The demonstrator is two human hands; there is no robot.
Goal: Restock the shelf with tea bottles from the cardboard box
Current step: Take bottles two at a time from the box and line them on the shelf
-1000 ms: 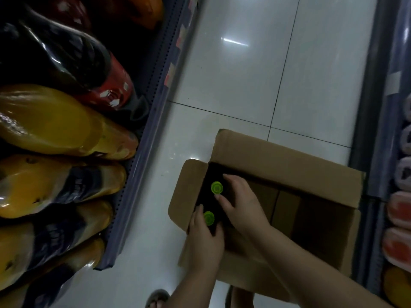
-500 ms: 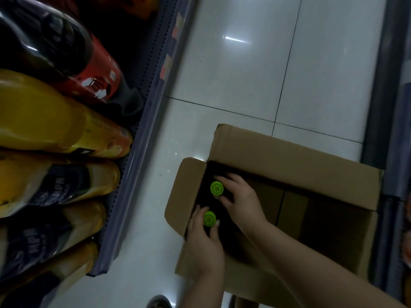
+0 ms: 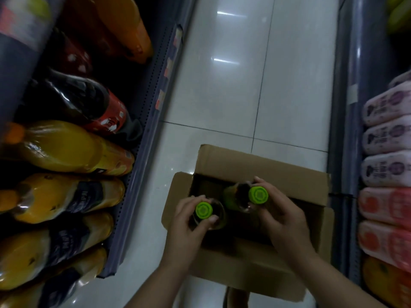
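An open cardboard box (image 3: 262,162) stands on the white tiled floor between two shelves. Above it are two tea bottles with bright green caps. My left hand (image 3: 188,225) grips the neck of the left tea bottle (image 3: 204,210). My right hand (image 3: 281,215) grips the neck of the right tea bottle (image 3: 258,194), which is a little higher and shows a green label below its dark neck. Both bottles are lifted above the box opening. The inside of the box is dark and I cannot make out what else it holds.
The left shelf (image 3: 142,156) holds large yellow-orange drink bottles (image 3: 66,147), a dark cola bottle (image 3: 84,101) and price tags on its edge. The right shelf (image 3: 347,130) carries pink and red packs (image 3: 387,170). Tiled floor (image 3: 233,85) runs ahead of the box.
Both hands have lifted the two green-capped bottles up out of the box and moved apart, the right one going further right. The view has tilted up, so more of both shelves shows.
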